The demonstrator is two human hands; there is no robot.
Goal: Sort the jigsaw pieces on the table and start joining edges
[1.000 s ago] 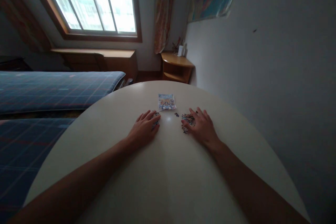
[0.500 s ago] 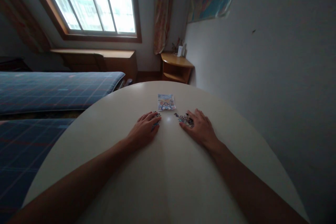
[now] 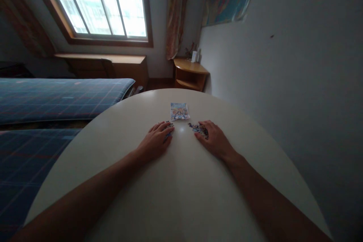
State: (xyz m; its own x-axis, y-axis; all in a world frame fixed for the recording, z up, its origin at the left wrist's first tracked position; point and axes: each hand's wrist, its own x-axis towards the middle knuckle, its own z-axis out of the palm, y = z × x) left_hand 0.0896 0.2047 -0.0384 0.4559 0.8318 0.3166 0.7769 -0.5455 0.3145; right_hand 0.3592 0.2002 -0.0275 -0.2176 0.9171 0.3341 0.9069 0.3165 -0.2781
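Observation:
My left hand lies flat on the round white table, fingers stretched out over a few small puzzle pieces at its fingertips. My right hand rests palm down with its fingers together, pushing against a small heap of loose puzzle pieces on its left side. A small colourful picture card lies just beyond both hands, at the table's far middle.
Two beds with blue plaid covers stand left of the table. A grey wall runs close along the right. A wooden corner shelf and a window lie beyond the table's far edge.
My right hand has slid left and its spread fingers have drawn together, gathering the scattered pieces into a tighter heap. My left hand has barely moved.

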